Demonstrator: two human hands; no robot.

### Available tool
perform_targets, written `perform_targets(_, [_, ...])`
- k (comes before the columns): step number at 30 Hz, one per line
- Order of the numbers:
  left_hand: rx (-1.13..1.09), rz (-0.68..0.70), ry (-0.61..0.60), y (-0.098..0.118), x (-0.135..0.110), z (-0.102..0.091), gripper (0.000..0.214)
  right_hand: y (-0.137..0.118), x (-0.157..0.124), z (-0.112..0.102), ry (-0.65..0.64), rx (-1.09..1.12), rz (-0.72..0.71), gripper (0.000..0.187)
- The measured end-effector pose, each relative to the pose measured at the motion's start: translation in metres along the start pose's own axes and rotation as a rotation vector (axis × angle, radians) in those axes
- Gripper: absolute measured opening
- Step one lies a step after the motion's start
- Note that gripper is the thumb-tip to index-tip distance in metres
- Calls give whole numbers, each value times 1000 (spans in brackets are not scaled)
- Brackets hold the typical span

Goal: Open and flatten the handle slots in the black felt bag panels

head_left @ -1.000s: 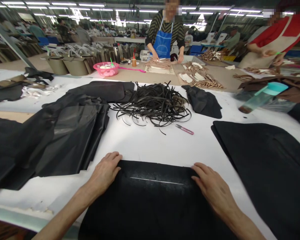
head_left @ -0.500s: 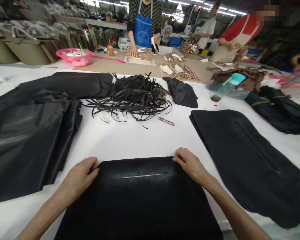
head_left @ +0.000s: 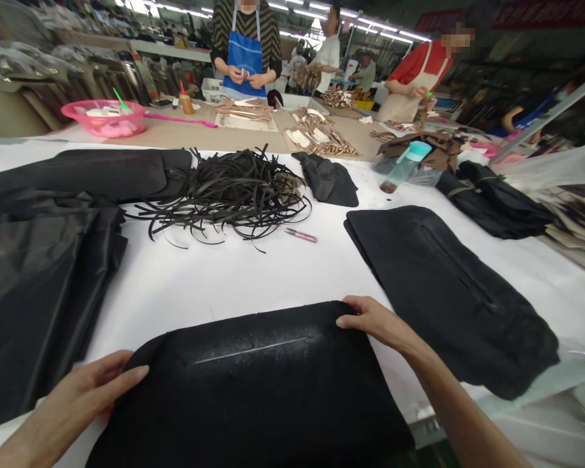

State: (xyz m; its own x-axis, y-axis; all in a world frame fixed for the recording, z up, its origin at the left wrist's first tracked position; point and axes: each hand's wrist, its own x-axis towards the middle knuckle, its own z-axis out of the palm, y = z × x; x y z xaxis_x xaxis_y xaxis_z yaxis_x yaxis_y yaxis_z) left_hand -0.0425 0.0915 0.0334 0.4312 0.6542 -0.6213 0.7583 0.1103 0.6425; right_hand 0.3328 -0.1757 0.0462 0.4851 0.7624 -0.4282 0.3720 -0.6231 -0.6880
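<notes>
Two hands frame one black panel [head_left: 263,390] on the counter [head_left: 253,273]. The left hand [head_left: 78,396], fingers flat and apart, touches its near edge. The right hand [head_left: 375,322] curls on the far corner, grip unclear. The panel lies flat with a pale line marked, seemingly early work. A stack [head_left: 443,292] lies right of that hand, strips [head_left: 229,188] beyond.

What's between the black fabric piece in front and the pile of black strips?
Only bare white tabletop, in the head view, separates the black fabric piece from the pile of black strips. Pink snips lie off to one side.
</notes>
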Motion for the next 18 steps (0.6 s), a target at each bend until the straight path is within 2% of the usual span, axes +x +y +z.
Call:
perform_targets(2, [-122,-35,-133,4,-1,6,48,-6,1,8,60,-76,5,21])
perform_targets(3, [-149,-54,-149,6,-2,9,43,-9,1,13,97,-116,12,20])
perform_targets(7, [-93,0,15,6,2,14,33,-23,1,31,219,-177,30,12])
perform_targets(9, [-112,31,55,1,6,11,32,-26,1,35,263,-171,33,16])
perform_targets(14, [-297,14,59,-7,9,10,29,-17,4,37,322,-12,8,23])
perform_targets(16, [-398,2,69,-6,8,15,27,-10,6,38,335,76,-10,27])
perform_targets(18, [-516,-22,137,-3,6,24,26,-5,6,41,356,152,-20,29])
